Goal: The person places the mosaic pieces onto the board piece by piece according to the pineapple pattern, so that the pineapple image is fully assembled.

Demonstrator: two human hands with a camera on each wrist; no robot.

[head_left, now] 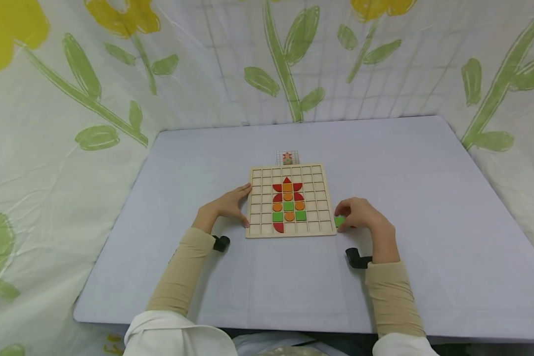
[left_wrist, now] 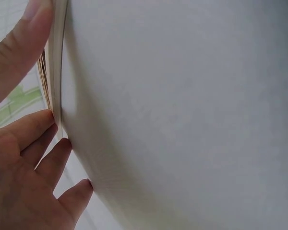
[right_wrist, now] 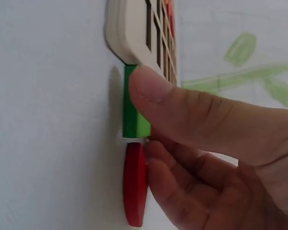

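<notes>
A square wooden grid board (head_left: 260, 230) lies flat with red, orange and green pieces set in its middle columns. My left hand (head_left: 229, 203) is spread along the board's left side, thumb and fingertips touching the edge; the left wrist view shows the fingers (left_wrist: 36, 134) fairly straight. To the right of the board, my right hand (head_left: 360, 215) pinches a green square block (right_wrist: 129, 103) between thumb and curled fingers, right at the board's corner. A red curved-edged piece (right_wrist: 134, 184) stands beside that block in the right wrist view, next to my fingers.
A small pattern card (head_left: 287, 157) with a gridded figure lies just behind the board. Everything sits on a pale table (head_left: 196, 163) with rounded corners. A flower-printed curtain (head_left: 196, 89) hangs along the back and sides.
</notes>
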